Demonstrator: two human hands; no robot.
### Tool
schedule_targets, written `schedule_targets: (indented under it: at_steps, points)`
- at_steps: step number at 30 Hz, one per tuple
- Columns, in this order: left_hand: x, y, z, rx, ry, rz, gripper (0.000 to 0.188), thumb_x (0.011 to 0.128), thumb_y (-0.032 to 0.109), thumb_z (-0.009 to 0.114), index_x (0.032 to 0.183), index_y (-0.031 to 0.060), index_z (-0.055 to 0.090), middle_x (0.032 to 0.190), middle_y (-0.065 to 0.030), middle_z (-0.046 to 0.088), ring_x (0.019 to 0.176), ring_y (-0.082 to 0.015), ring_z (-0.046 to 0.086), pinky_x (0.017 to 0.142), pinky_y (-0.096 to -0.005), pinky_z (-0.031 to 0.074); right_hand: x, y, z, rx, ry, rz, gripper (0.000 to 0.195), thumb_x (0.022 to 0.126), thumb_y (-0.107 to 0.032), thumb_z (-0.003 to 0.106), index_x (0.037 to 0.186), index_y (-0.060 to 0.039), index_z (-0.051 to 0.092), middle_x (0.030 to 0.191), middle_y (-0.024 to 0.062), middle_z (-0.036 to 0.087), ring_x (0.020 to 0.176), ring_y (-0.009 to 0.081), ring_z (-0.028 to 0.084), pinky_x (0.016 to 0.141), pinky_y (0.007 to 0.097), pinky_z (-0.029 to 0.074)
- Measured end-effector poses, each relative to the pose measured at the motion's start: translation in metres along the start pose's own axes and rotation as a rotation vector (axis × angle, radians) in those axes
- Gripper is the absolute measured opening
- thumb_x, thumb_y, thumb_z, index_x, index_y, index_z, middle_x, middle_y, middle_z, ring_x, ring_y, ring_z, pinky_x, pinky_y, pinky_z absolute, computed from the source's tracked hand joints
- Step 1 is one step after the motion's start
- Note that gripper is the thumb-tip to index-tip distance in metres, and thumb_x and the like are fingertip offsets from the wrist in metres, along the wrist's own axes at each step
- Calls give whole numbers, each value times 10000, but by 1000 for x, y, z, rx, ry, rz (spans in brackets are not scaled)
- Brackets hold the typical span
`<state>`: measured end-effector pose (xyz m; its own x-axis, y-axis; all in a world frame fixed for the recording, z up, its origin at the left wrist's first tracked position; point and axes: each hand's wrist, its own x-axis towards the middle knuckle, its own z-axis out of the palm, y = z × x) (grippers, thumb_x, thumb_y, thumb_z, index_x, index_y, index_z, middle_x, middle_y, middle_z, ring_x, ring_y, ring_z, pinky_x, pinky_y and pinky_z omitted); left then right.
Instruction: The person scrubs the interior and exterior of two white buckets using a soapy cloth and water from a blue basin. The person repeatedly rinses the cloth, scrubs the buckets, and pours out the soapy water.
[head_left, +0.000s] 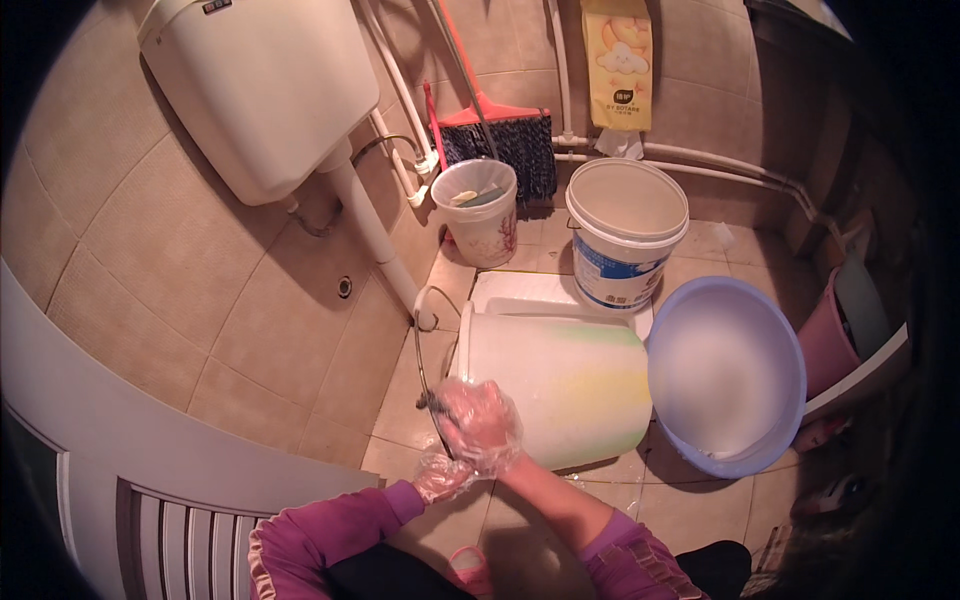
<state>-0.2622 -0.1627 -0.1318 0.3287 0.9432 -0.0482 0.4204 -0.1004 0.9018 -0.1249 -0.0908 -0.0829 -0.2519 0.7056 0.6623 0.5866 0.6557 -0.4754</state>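
Observation:
Both my hands wear clear plastic gloves. My left hand (442, 477) is at the lower end of a thin dark wire handle (421, 352), its fingers partly hidden by the other hand. My right hand (480, 427) is closed around a dark grip or brush-like piece (435, 403) beside the wire; its exact kind is unclear. Just right of my hands a white plastic bucket (562, 382) with green and yellow patches lies on its side, rim to the left, over a white ceramic squat toilet (525, 283). A blue basin (795, 375) holding cloudy, foamy water stands to its right.
A lined waste bin (480, 232) and an upright white bucket (622, 262) stand behind. A broom (495, 112) leans at the wall near a drain pipe (375, 240) and cistern (262, 97). A pink bin (829, 345) is at right, a louvred door (187, 480) at left.

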Motion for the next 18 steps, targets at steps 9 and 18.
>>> schedule_targets:
  at_steps: [9, 18]
  points:
    - [11, 30, 7, -247, -42, -249, 395, 896, 150, 564, 1235, 49, 389, 943, -36, 613, 788, -93, 579, 637, -261, 488, 81, 55, -7, 101, -247, 422, 316, 831, -355, 542, 1053, -132, 572, 999, 146, 590, 940, 342, 545, 789, 494, 448]
    - [22, 17, -8, 99, -150, -144, 415, 904, 192, 546, 1269, 38, 421, 1043, -103, 628, 988, -242, 585, 832, -345, 471, -1, 2, -13, 101, -101, 186, 374, 712, -226, 653, 1071, -140, 598, 1093, 64, 603, 879, 310, 538, 790, 429, 452]
